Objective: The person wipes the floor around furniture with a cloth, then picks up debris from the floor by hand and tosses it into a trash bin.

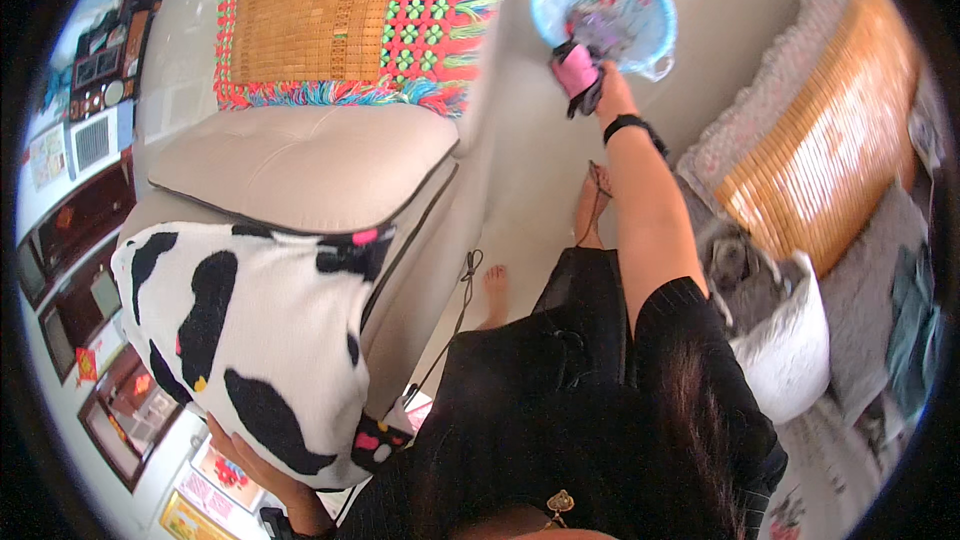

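Observation:
My right hand, with a black band on the wrist, grips a pink and dark cloth at the near rim of a light-blue plastic basin. Inside the basin lie items too blurred to name; red and green patterns show there. At the lower left, my left hand lies against the edge of a black-and-white cow-print cloth draped over the sofa's end. Its fingers are stretched out, and its thumb side is hidden, so I cannot tell whether it holds the fabric.
A beige sofa bears a bamboo mat with a crocheted, fringed border. Another bamboo mat covers a seat on the right, beside a white fabric basket with grey contents. A looped cord hangs between sofa and my legs.

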{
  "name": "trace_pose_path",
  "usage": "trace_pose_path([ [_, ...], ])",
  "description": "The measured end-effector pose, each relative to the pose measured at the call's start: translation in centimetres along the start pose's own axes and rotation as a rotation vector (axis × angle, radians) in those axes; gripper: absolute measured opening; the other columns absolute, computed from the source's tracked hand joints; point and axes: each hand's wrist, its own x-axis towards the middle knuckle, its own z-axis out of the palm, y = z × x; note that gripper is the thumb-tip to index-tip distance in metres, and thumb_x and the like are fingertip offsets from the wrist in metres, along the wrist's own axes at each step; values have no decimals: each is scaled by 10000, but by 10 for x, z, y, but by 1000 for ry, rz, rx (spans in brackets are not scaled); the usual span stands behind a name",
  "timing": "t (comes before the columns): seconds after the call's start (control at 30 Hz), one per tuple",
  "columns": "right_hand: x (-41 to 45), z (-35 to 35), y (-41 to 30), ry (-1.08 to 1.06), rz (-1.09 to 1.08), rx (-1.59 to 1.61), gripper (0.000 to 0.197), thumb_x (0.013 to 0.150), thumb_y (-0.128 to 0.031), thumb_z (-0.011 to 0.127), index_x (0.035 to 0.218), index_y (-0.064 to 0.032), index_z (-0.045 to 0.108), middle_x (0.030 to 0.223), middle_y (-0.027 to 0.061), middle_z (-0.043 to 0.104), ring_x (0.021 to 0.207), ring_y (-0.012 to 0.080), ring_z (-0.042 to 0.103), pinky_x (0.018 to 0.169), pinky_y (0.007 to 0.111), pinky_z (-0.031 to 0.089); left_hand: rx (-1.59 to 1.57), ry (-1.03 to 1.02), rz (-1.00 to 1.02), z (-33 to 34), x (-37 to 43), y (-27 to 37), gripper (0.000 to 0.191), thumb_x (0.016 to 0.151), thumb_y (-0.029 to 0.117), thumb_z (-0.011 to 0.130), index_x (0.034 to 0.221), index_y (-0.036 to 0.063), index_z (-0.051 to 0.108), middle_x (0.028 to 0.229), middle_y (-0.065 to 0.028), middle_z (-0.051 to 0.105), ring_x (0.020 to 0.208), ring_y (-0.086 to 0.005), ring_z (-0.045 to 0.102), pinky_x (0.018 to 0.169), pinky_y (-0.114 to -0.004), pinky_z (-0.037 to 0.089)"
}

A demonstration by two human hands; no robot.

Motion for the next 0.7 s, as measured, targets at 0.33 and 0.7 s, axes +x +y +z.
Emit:
trace_pose_path([
  [0.33, -313, -122, 159, 197, 8, -320, 389, 789, -271, 608, 961, 79, 612, 911, 167, 633, 846, 274, 576, 760, 392, 444, -718, 132, 81, -3, 9, 14, 474, 904, 63, 450, 1367, -39, 456, 1441, -181, 442, 1346, -327, 383, 1130, -424, 250],
  [0.7, -417, -274, 299, -41, -139, -690, 530, 802, -396, 551, 1036, 76, 613, 1173, 250, 606, 1044, 364, 591, 858, 437, 462, -708, 259, 371, 32, 19, -13, 402, 968, 125, 460, 1335, -31, 508, 1373, -156, 521, 1263, -252, 481, 1089, -327, 308],
])
